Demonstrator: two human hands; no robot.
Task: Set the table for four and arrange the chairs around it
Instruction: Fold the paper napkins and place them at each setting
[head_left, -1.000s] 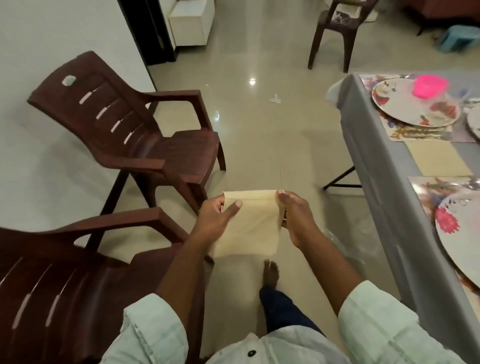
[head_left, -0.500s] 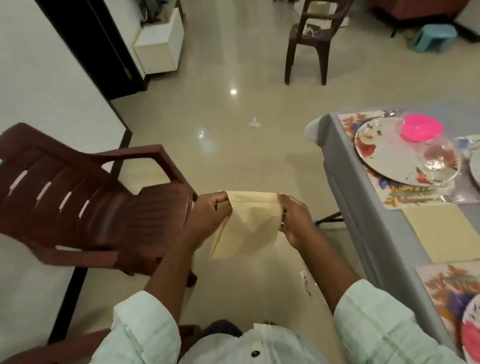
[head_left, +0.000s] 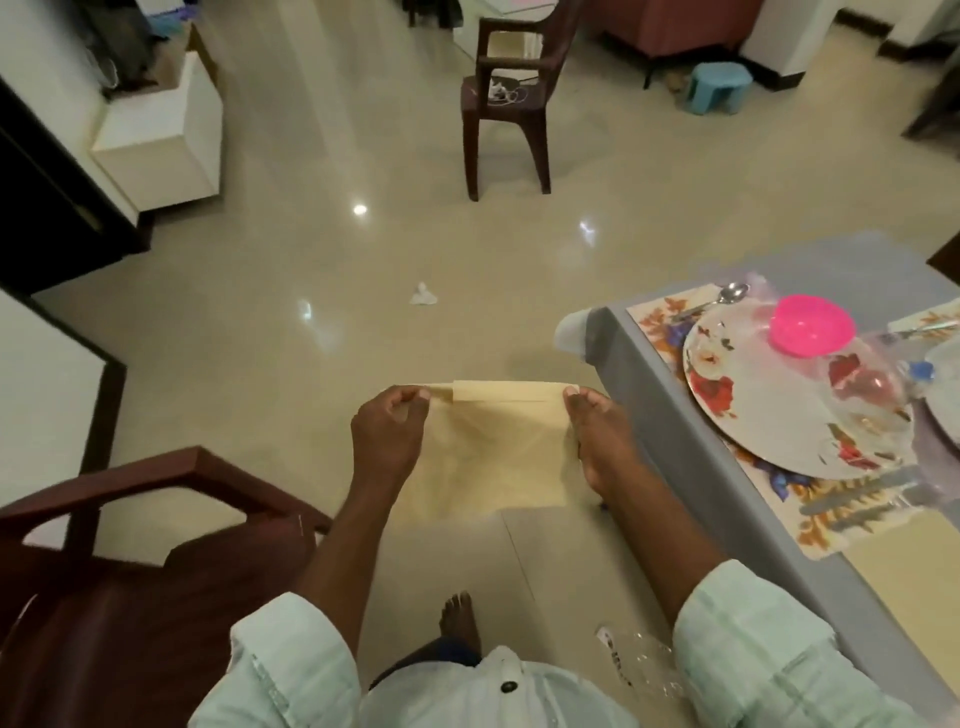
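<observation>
I hold a cream cloth napkin (head_left: 493, 457) stretched out in front of me above the floor. My left hand (head_left: 389, 436) pinches its upper left corner and my right hand (head_left: 602, 441) pinches its upper right corner. The top edge is folded over in a narrow strip. To the right stands the grey-covered table (head_left: 675, 467) with a floral placemat (head_left: 660, 322), a flowered plate (head_left: 753, 410), a pink bowl (head_left: 813, 325), a spoon (head_left: 727, 296) and a clear glass (head_left: 872, 384). Another cream napkin (head_left: 909, 566) lies flat on the table. A brown plastic chair (head_left: 104, 597) is at my lower left.
A second brown chair (head_left: 509, 98) stands farther off on the glossy tiled floor. A crumpled white scrap (head_left: 423, 295) lies on the floor ahead. A clear plastic wrapper (head_left: 634, 660) lies by my bare foot (head_left: 460, 618). A white cabinet (head_left: 161, 135) and a blue stool (head_left: 719, 85) stand at the back.
The view has tilted up and turned right, so the left chairs slid out of frame. Both hands have pulled the napkin wider and flatter, with its top edge folded over.
</observation>
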